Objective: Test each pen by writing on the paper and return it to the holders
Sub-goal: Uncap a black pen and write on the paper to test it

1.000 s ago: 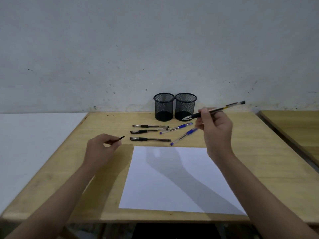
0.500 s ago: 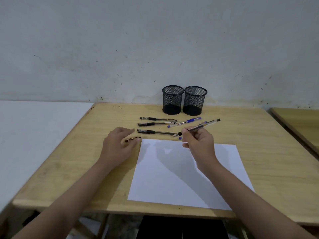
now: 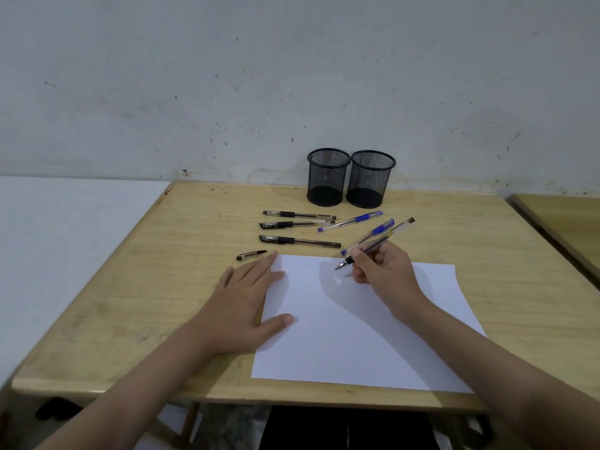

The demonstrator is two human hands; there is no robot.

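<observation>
A white sheet of paper [image 3: 360, 326] lies on the wooden table [image 3: 156, 287]. My right hand [image 3: 386, 271] grips an uncapped black pen [image 3: 380, 241], its tip just above the paper's upper part. My left hand [image 3: 246, 300] lies flat, fingers spread, on the paper's left edge. The pen's cap [image 3: 250, 255] rests on the table just beyond my left fingertips. Three black pens [image 3: 298, 241] and two blue pens [image 3: 352, 220] lie behind the paper. Two black mesh holders [image 3: 328, 178] [image 3: 370, 180] stand by the wall; no pens show in them.
A white surface [image 3: 65, 241] adjoins the table on the left. Another wooden table [image 3: 571, 222] sits to the right across a narrow gap. A grey wall rises right behind the holders.
My left hand has let go of the cap and flattened onto the paper's edge. My right hand has lowered the pen from near the holders to the paper, tip down.
</observation>
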